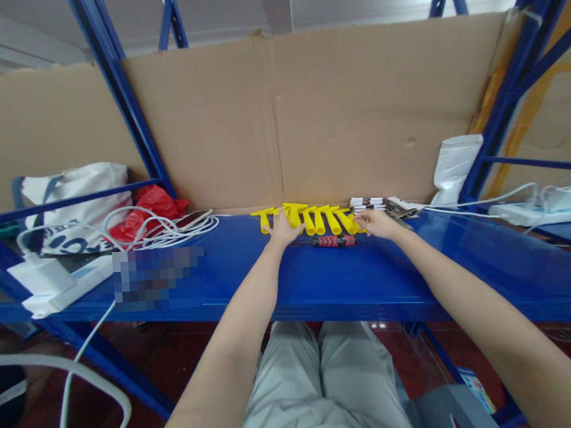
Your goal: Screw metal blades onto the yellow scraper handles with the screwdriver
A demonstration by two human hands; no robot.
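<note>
Left hand (281,228) open, fingers spread over yellow tees (319,223) near the row's left end; right hand (375,223) curled at its right end, grip unclear. Tees lie side by side on bench (348,278), behind screwdriver (334,241). Row looks largely formed; any remaining adjustment cannot be told.

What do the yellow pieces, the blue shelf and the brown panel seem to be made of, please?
Yellow pieces: probably plastic, fairly smooth, judging by their even, bright colour.
Blue shelf: likely painted metal, semi-gloss; its surface shows soft reflections.
Brown panel: apparently cardboard, matte, with a vertical crease and uneven top edge.
</note>
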